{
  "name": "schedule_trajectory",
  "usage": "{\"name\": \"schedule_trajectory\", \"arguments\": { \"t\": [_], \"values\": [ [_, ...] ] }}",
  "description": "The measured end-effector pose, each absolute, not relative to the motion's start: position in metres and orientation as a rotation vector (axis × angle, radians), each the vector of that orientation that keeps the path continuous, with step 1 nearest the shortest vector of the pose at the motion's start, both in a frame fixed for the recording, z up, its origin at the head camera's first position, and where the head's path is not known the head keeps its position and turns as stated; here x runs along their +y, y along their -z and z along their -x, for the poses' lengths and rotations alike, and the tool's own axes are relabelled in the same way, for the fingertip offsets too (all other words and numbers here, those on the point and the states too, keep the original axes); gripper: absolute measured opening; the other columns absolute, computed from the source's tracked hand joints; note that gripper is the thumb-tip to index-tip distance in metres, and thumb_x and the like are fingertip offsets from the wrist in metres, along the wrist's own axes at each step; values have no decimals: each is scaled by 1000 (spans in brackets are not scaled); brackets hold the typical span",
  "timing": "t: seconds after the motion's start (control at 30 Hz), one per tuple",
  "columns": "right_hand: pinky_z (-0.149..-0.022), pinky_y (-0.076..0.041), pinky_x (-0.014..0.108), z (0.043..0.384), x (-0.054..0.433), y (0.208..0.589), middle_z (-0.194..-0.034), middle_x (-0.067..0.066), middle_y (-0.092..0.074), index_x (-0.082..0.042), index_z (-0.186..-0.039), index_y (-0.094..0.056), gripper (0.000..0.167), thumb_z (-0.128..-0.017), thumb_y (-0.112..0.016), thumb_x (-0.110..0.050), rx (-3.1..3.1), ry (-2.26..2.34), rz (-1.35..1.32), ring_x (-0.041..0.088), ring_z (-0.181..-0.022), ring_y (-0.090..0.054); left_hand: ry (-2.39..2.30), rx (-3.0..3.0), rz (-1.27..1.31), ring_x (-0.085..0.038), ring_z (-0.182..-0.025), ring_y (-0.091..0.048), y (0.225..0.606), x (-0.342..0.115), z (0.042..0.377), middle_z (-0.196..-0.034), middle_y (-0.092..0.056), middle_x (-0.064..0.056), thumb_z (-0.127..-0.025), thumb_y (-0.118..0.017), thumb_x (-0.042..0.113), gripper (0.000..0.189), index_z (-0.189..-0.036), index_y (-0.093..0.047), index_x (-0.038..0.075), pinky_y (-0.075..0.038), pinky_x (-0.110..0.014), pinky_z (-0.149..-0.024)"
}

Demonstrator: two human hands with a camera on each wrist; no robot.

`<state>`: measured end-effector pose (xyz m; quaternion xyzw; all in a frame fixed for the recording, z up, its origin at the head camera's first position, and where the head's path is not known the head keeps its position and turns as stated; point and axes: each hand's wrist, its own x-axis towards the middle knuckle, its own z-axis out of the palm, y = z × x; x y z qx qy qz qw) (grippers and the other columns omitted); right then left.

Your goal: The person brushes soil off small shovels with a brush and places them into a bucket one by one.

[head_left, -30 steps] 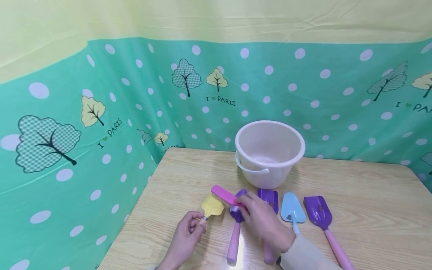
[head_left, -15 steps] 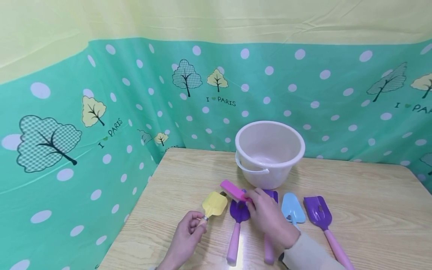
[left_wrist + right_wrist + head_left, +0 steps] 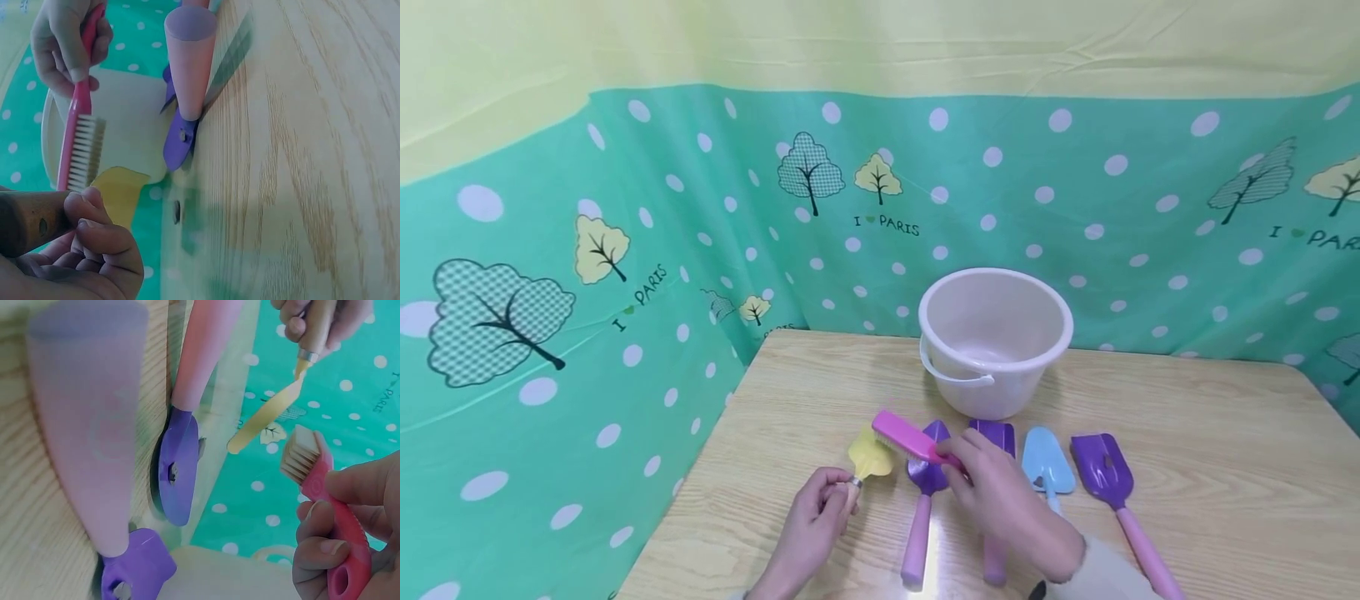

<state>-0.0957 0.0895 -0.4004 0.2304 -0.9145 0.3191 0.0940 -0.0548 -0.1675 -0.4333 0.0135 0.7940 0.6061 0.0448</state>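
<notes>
In the head view my left hand (image 3: 808,527) grips the wooden handle of a small yellow hand shovel (image 3: 868,458), its blade tilted up off the table. My right hand (image 3: 1003,504) holds a pink scrub brush (image 3: 904,435) by its handle. Its bristles overlap the upper edge of the yellow blade in the head view. The right wrist view shows the pale bristles (image 3: 301,453) beside the thin yellow blade (image 3: 265,422). From the left wrist, the bristle row (image 3: 85,150) hangs close over the shovel.
A purple trowel (image 3: 927,475) lies just right of the yellow shovel. Further right are two purple shovels, one nearest the right end (image 3: 1101,471), and a light blue trowel (image 3: 1047,458). A white bucket (image 3: 985,396) stands behind them. A small dark lump (image 3: 177,211) lies on the wooden table.
The brush swept right off the yellow blade, toward the purple trowel, then came back left over the blade. My left hand keeps its hold, and the yellow blade has tilted slightly.
</notes>
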Motion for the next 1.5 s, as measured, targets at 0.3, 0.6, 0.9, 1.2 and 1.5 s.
{"name": "schedule_trajectory", "arguments": {
  "t": [0.3, 0.6, 0.9, 1.2, 1.5],
  "values": [
    [-69, -50, 20, 82, 116, 404, -92, -15, -58, -19, -103, -69, 26, -80, -74, -7, -2700, -931, -608, -1, -81, -55, -1872, 2436, -36, -10, -58, -48, 432, -168, 59, -81, -58, -15, -97, -51, 11, 20, -113, -52, -1, -43, -22, -50],
    [-68, -51, 20, 76, 138, 407, -93, -15, -59, -21, -101, -69, 31, -77, -77, -4, -2659, -864, -560, 0, -82, -57, -1891, 2493, -14, -20, -69, -58, 418, -165, 68, -89, -60, -15, -94, -58, 13, 23, -110, -52, -3, -50, -25, -58],
    [-55, -45, 17, 74, 163, 398, -88, -16, -57, -19, -102, -69, 31, -77, -76, -2, -2675, -868, -552, -3, -68, -48, -1848, 2595, -123, -19, -72, -56, 395, -163, 85, -88, -59, -10, -94, -59, 14, 17, -105, -56, 2, -49, -24, -61],
    [-59, -47, 18, 72, 176, 397, -91, -14, -59, -20, -98, -69, 30, -75, -77, -1, -2668, -789, -534, -2, -73, -51, -1756, 2703, -212, -17, -72, -53, 371, -161, 99, -88, -58, -6, -94, -60, 16, 14, -104, -57, 7, -47, -25, -60],
    [-58, -45, 18, 67, 185, 400, -87, -15, -55, -21, -99, -69, 26, -79, -76, -6, -2790, -735, -452, -1, -69, -46, -1690, 2833, -325, -19, -73, -54, 340, -162, 118, -89, -58, -4, -95, -59, 21, 15, -105, -56, 10, -48, -28, -61]
  ]
}}
